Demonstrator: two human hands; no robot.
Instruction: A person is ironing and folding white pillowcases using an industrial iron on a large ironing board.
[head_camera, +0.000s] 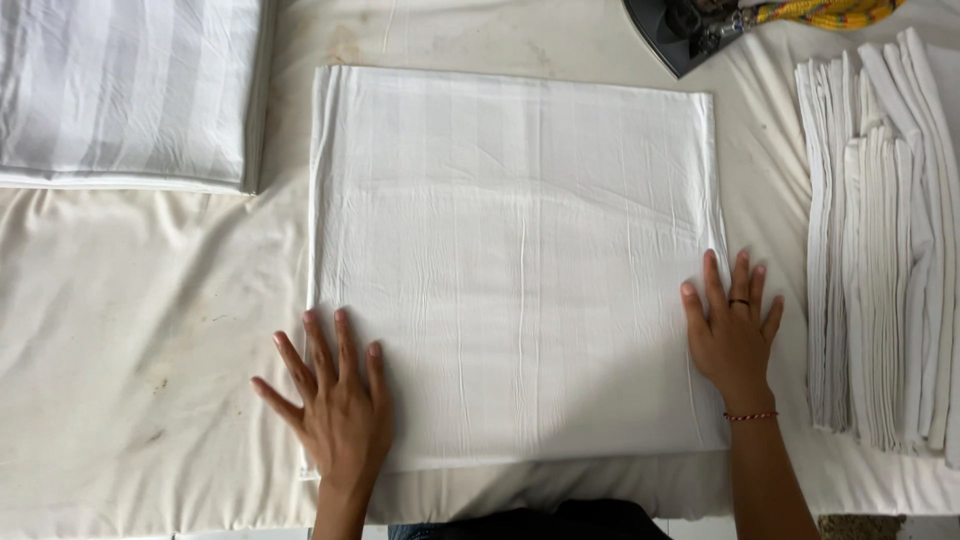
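Smoothing step, judging by flat palms: folded white square cotton cloth with faint stripes (515, 265) lies centre frame on cream padded surface (130, 330). My left hand (335, 400) rests lower left on cloth's near edge, fingers spread wide, pressing flat, gripping nothing. My right hand (733, 330) sits at cloth's right edge, fingers loosely apart, palm down, holding nothing either. Next move likely calls for pinching an edge rather than pressing. Folded grey-striped sheet (125, 90) upper left; stack of folded white linens (880, 240) right; dark iron (690, 30) top right, well apart.
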